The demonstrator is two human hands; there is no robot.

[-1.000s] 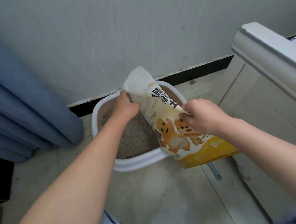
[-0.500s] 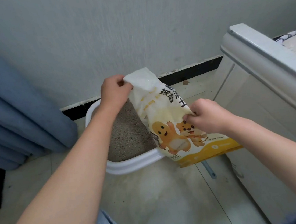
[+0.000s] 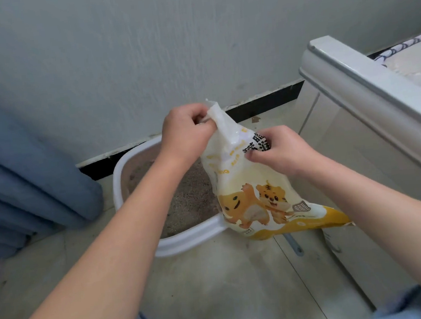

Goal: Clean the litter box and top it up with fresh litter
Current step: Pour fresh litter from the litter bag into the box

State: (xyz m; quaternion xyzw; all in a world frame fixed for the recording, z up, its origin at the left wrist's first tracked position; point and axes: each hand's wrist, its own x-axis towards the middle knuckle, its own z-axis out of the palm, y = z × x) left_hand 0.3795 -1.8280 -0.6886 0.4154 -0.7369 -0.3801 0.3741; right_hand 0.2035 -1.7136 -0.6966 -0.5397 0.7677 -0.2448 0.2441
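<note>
A white litter box point(image 3: 187, 242) with grey litter point(image 3: 189, 195) in it stands on the floor against the wall. Over its right end hangs a white and yellow litter bag point(image 3: 255, 201) printed with two cartoon animals, standing nearly upright. My left hand point(image 3: 186, 133) pinches the bag's top corner, above the box's far rim. My right hand point(image 3: 281, 152) grips the bag's upper middle from the right. The bag hides the box's right end.
A blue curtain point(image 3: 24, 179) hangs at the left, close to the box. A white cabinet point(image 3: 371, 121) stands at the right. A grey handle point(image 3: 294, 246) lies on the tiled floor under the bag. A black skirting runs along the wall.
My left hand has lifted the bag's top from down inside the box to above its far rim, tipping the bag upright. My right hand moved up the bag.
</note>
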